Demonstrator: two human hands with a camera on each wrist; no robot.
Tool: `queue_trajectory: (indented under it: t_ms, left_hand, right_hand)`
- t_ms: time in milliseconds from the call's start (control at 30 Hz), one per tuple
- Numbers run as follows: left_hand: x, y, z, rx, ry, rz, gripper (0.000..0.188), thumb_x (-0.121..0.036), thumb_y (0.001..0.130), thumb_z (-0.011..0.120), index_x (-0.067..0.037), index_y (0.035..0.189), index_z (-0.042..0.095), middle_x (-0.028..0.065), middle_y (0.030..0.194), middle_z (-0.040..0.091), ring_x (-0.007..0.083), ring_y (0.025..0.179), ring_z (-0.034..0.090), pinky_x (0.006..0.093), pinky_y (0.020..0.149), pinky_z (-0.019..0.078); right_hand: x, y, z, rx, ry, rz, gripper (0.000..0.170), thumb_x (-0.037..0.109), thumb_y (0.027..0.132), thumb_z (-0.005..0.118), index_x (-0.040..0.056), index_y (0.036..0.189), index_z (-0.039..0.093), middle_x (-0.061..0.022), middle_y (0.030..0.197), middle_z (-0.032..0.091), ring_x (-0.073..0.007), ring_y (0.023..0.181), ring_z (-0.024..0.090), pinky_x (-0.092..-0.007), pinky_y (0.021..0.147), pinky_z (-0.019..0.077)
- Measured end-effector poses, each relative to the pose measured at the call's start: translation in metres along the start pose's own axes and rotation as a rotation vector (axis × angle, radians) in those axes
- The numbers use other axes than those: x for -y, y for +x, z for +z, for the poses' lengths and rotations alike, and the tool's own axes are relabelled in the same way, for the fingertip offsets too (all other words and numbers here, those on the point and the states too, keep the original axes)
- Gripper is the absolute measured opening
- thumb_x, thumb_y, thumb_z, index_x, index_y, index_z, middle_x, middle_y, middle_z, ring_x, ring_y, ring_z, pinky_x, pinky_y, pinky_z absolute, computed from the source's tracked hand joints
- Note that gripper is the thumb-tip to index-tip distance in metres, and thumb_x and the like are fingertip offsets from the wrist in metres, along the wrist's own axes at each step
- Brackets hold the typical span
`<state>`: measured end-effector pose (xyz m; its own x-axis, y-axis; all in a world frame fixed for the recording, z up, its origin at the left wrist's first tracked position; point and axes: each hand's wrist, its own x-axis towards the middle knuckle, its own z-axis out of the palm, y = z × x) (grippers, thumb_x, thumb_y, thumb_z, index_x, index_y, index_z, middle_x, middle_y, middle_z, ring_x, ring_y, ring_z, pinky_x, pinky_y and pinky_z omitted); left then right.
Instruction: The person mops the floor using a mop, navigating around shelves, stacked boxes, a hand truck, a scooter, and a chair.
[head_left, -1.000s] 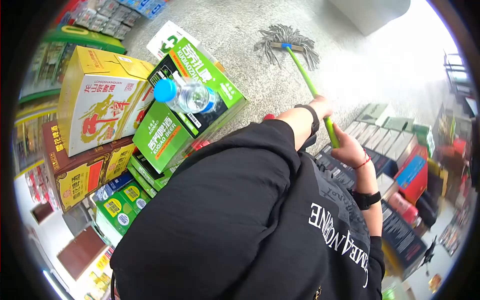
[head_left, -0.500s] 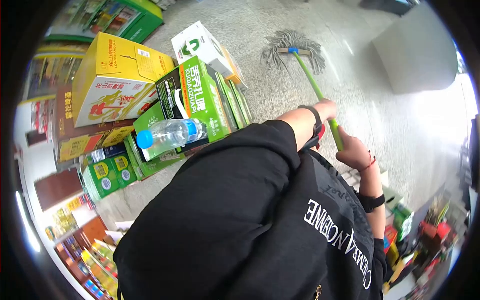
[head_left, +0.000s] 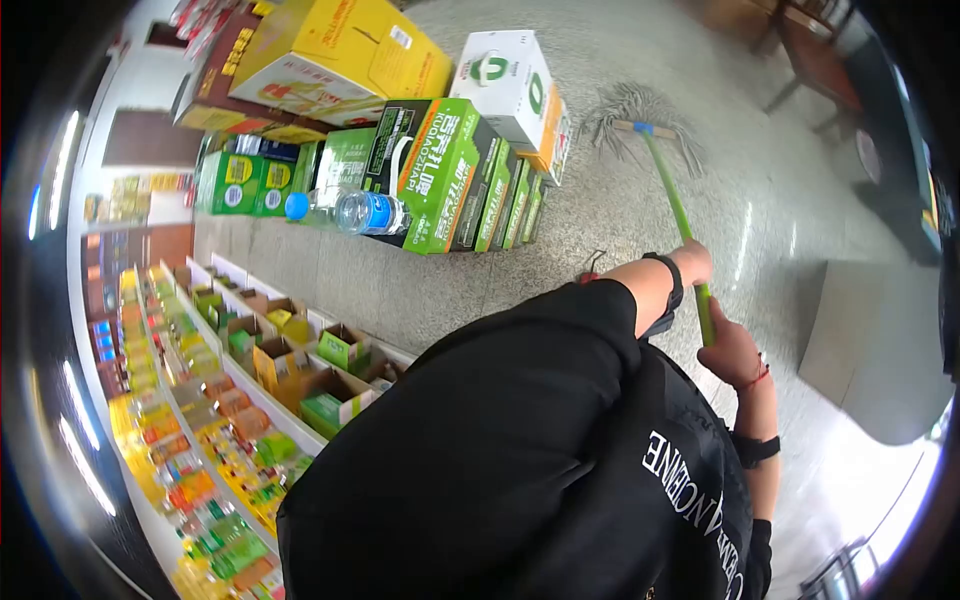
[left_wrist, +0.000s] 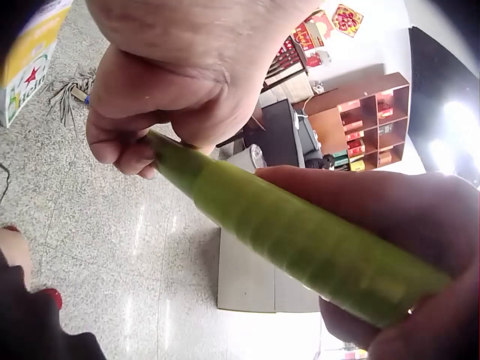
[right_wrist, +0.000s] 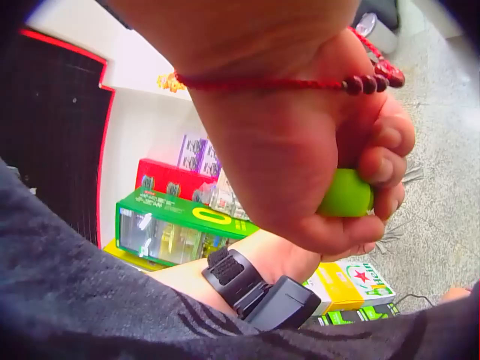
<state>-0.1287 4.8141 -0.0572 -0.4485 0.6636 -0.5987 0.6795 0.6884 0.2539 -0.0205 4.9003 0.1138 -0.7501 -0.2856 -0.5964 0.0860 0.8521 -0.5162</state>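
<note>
Both hands grip the green handle (head_left: 670, 190) of a mop, whose grey string head (head_left: 640, 103) lies spread on the floor ahead. The left hand (head_left: 692, 262) is wrapped round the handle nearer the mop head. Further back, close to the handle's end, the right hand (head_left: 732, 352), with a red bracelet, has its fingers curled round it. In the left wrist view, the left hand (left_wrist: 169, 79) and the right hand (left_wrist: 390, 217) hold the ridged green grip (left_wrist: 277, 225). The right wrist view has the handle's tip (right_wrist: 348, 193) poking out of the right fist (right_wrist: 300, 157).
Stacked drink cartons (head_left: 465, 180) stand on the left, with a plastic bottle (head_left: 365, 212) on them. Low shelves of goods (head_left: 230, 420) run along the lower left. A pale grey block-like object (head_left: 870, 345) stands at the right, with a wooden chair (head_left: 815, 65) at the upper right.
The head view has turned, bringing the goods shelves into view at lower left and the chair at upper right. Both hands keep their hold, and the mop appears further right in the picture.
</note>
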Motion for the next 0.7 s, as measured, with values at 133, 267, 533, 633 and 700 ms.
queue_trajectory:
  t_ms: [133, 267, 533, 633, 700]
  left_hand:
    - [0.022, 0.013, -0.027, -0.096, -0.235, -0.208, 0.023, -0.014, 0.070, 0.055, -0.003, 0.088, 0.064, 0.0151, 0.087, 0.063, 0.0314, 0.082, 0.061, 0.0398, 0.076, 0.0465]
    - [0.062, 0.094, -0.022, -0.042, -0.129, -0.178, 0.023, -0.016, 0.071, 0.055, -0.005, 0.090, 0.065, 0.0138, 0.088, 0.063, 0.0315, 0.082, 0.061, 0.0441, 0.077, 0.0451]
    - [0.148, 0.127, -0.150, 0.004, -0.178, -0.248, 0.025, -0.018, 0.068, 0.063, -0.009, 0.091, 0.066, 0.0093, 0.089, 0.064, 0.0310, 0.087, 0.059, 0.0503, 0.080, 0.0428]
    - [0.182, 0.144, -0.169, -0.038, -0.248, -0.254, 0.026, -0.018, 0.067, 0.064, -0.009, 0.092, 0.065, 0.0097, 0.089, 0.064, 0.0311, 0.087, 0.059, 0.0499, 0.079, 0.0433]
    - [0.197, 0.143, -0.191, 0.024, -0.172, -0.246, 0.024, -0.017, 0.067, 0.063, -0.010, 0.091, 0.066, 0.0096, 0.088, 0.064, 0.0314, 0.087, 0.059, 0.0496, 0.079, 0.0441]
  right_hand:
    - [-0.004, 0.035, -0.038, 0.044, -0.090, -0.050, 0.076, 0.010, 0.060, 0.052, -0.0022, 0.129, 0.024, -0.0246, 0.071, 0.056, -0.0384, 0.072, 0.056, -0.0423, 0.063, 0.0433]
    - [-0.018, 0.083, -0.081, 0.120, -0.185, -0.067, 0.079, 0.010, 0.058, 0.052, 0.0008, 0.130, 0.022, -0.0238, 0.072, 0.057, -0.0388, 0.073, 0.057, -0.0437, 0.064, 0.0444]
    - [-0.016, 0.189, -0.201, 0.192, -0.245, -0.110, 0.079, 0.011, 0.059, 0.053, 0.0054, 0.132, 0.024, -0.0245, 0.078, 0.057, -0.0380, 0.079, 0.057, -0.0407, 0.070, 0.0443]
    - [-0.009, 0.219, -0.236, 0.191, -0.172, -0.156, 0.079, 0.011, 0.059, 0.053, 0.0053, 0.132, 0.024, -0.0244, 0.078, 0.058, -0.0383, 0.079, 0.056, -0.0409, 0.070, 0.0443]
    - [0.001, 0.238, -0.255, 0.227, -0.218, -0.142, 0.079, 0.012, 0.059, 0.054, 0.0048, 0.132, 0.024, -0.0246, 0.078, 0.058, -0.0383, 0.079, 0.056, -0.0411, 0.070, 0.0443]
